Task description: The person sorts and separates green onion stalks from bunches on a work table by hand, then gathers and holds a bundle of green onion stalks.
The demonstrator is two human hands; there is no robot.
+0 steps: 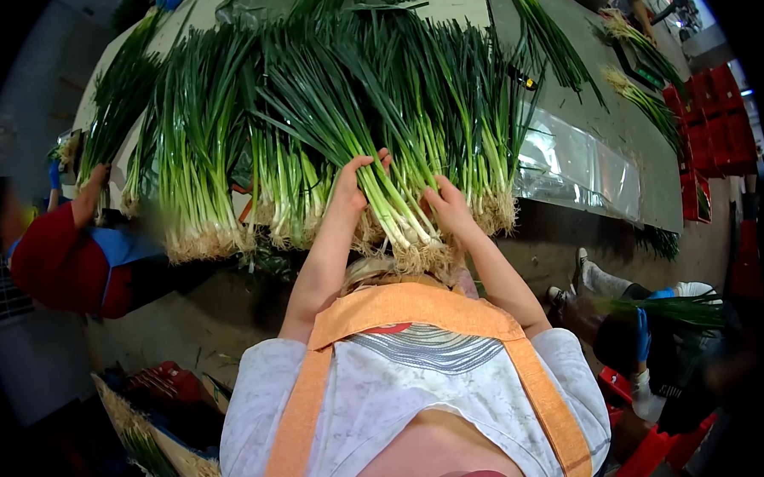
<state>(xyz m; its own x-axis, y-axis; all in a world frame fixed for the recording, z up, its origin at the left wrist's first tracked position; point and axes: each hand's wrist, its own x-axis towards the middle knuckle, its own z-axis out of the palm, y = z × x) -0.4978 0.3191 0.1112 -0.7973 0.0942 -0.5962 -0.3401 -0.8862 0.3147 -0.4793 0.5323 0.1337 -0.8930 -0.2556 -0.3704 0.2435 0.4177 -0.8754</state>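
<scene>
A bunch of spring onions lies slanted in front of me, its roots toward my apron and its dark green leaves pointing away and to the left. My left hand is wrapped round the pale stalks from the left, fingertips showing past them. On the other side, my right hand has its fingers closed on stalks at the bunch's right edge. Around and beyond both hands, a thick row of more spring onions covers the table, roots along its near edge.
Clear plastic sheeting lies on the table to the right, with loose onions farther along. Red crates are stacked at far right. A person in a red top works at left; another person is at lower right with onions.
</scene>
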